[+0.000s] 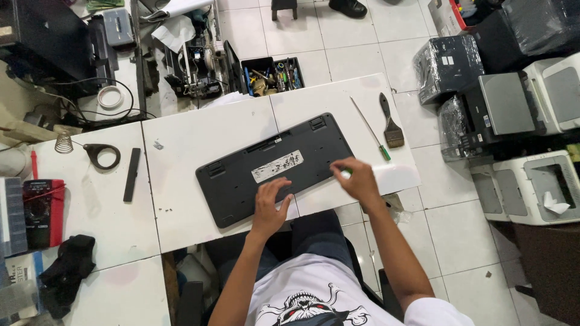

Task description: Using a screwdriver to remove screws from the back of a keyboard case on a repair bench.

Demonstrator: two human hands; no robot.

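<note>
Seen from above: a black keyboard (275,169) lying face down and slightly tilted across the white table (181,139), a pale label strip (277,166) along its back. Left hand (269,205) pressed flat on the near edge of the keyboard, fingers spread and open, gripping nothing. Right hand (357,178) hovering at the keyboard's right end, fingers curled together around something small and green; too blurred to say exactly what, or how firmly pinched. Just beyond the right hand, on the table, a thin screwdriver (370,128) with a green handle, and beside it a dark-handled paintbrush (391,124). To the left of the keyboard, well apart, a black bar (132,174), a black ring-shaped part (101,154) and a small metal spring (63,143). At the far left edge, a red multimeter (42,212) and a black cloth (69,271). Behind the table, a black tray of tools (273,75); on the floor to the right, several printers (525,108).
</note>
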